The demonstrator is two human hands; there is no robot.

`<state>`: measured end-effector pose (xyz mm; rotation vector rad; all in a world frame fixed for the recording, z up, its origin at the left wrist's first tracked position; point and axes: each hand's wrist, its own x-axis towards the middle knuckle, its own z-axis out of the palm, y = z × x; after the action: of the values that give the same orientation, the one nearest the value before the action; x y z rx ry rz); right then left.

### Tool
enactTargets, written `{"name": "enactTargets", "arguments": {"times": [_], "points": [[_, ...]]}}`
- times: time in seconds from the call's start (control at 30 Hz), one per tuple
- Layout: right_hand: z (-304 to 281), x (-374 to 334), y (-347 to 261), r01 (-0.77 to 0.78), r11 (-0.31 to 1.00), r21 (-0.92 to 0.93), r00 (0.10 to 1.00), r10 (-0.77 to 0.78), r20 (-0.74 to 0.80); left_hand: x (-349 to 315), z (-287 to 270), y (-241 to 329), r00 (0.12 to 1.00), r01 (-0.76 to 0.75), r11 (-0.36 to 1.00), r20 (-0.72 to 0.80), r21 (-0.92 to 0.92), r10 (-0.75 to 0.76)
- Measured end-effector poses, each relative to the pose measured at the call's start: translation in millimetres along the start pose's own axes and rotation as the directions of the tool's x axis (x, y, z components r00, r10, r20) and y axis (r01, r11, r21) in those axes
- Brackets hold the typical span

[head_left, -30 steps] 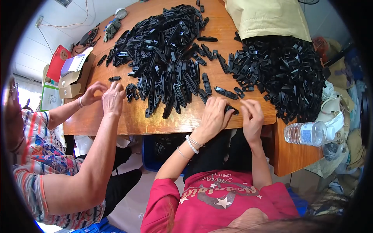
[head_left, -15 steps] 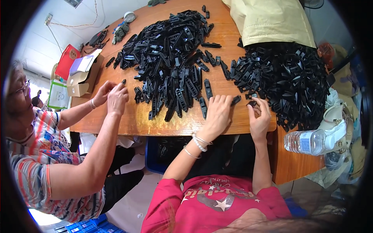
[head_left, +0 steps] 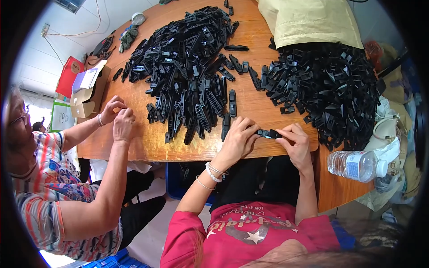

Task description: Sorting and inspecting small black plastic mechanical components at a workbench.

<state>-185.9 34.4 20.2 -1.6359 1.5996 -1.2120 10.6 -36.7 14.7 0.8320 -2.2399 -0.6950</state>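
My left hand (head_left: 240,139) pinches a narrow black plastic part (head_left: 264,133) near the table's front edge. At that part's right end, a small black plastic piece (head_left: 278,134) sits between the thumb and fingertips of my right hand (head_left: 296,145). The two pieces touch; whether they are locked together cannot be made out. Just beyond my left fingers lie long black plastic parts (head_left: 232,103). A large heap of long, slotted black parts (head_left: 187,67) spreads to the left, and a heap of small black pieces (head_left: 326,89) lies to the right.
At the left, a co-worker's hands (head_left: 119,118) are close together over the table (head_left: 138,143). A cream sack (head_left: 313,27) lies behind the right heap. A clear plastic bottle (head_left: 353,166) rests at the right. A blue bin (head_left: 176,192) stands under the table edge.
My hands have come together, and the small piece in my right hand now meets the end of the part in my left. The co-worker's hands have shifted a little.
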Motion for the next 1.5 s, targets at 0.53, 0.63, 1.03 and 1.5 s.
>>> {"name": "enactTargets", "arguments": {"times": [0.53, 0.63, 1.03, 1.5], "points": [[1, -4, -7, 0.066, 0.997, -0.049, 0.998, -0.065, 0.02, 0, 6, 1, 0.997, -0.063, 0.994, 0.044, -0.094, 0.067], [7, -5, -2, 0.111, 0.985, -0.13, 0.993, -0.115, -0.018, -1, 7, 0, 0.999, -0.037, 0.995, 0.02, -0.096, 0.039], [5, 25, 21, 0.072, 0.898, -0.434, 0.899, -0.247, -0.361, -149, -63, 24, 0.929, 0.365, 0.925, 0.027, 0.105, -0.37], [27, 36, 9, 0.266, 0.9, -0.346, 0.938, -0.324, -0.124, -24, -25, 3, 0.989, -0.128, 0.955, 0.109, 0.267, 0.102]]}}
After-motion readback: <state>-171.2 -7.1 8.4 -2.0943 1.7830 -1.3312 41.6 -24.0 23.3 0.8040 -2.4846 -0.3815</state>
